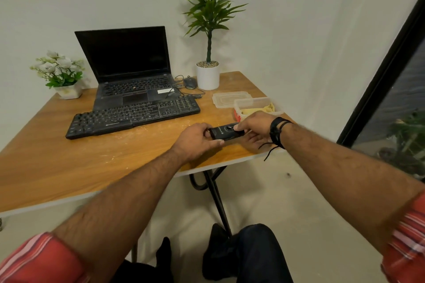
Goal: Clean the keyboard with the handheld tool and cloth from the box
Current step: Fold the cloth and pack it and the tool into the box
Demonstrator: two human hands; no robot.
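Note:
A black handheld tool (224,133) is held level just above the front right corner of the table, between both hands. My left hand (195,141) grips its left end with curled fingers. My right hand (254,125) grips its right end, thumb on top. The black keyboard (133,115) lies to the left of the hands, in front of the laptop. A clear plastic box (257,104) stands just behind my right hand, with a yellow cloth (268,108) inside it.
An open black laptop (131,71) sits behind the keyboard, with a mouse (190,82) and cables beside it. The box lid (226,99) lies left of the box. A tall potted plant (208,74) and a small flower pot (66,89) stand at the wooden table's (92,158) back.

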